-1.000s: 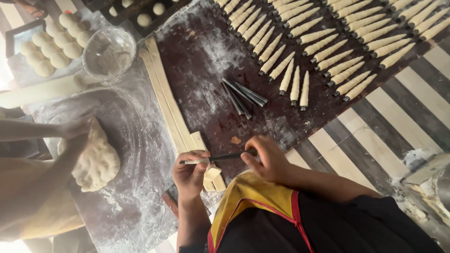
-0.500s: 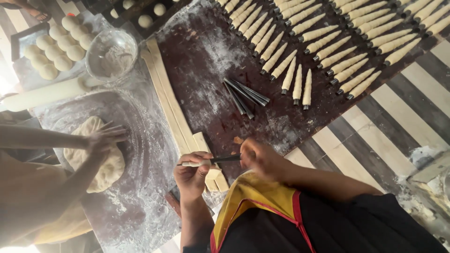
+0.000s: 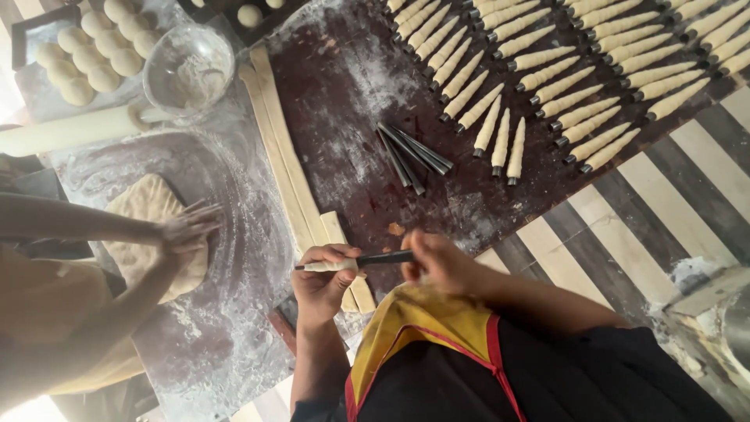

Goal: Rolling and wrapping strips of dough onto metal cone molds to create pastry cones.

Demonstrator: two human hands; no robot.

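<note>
**Dough strip on cone mould, held over near table edge**

Left hand [image 3: 326, 283] clamped on pale, dough-wrapped end of dark cone mould [image 3: 367, 260]. Right hand [image 3: 441, 262] closed around its bare dark end. Mould lies level between both hands, above dough strips [image 3: 291, 168] on the table [image 3: 351, 86]. Spare moulds [image 3: 412, 155] lie beyond; wrapped cones [image 3: 547, 70] in rows far right. Another person's hands [image 3: 186, 230] press flat dough [image 3: 148, 234] at left.

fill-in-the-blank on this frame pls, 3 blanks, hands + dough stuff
1. The left hand and right hand both hold a dark metal ___ partly wrapped in dough.
2. The spare bare cones lie on the ___ board.
3. A co-worker's hands press flat dough on the ___-dusted table.

Missing words: cone; dark; flour
</note>
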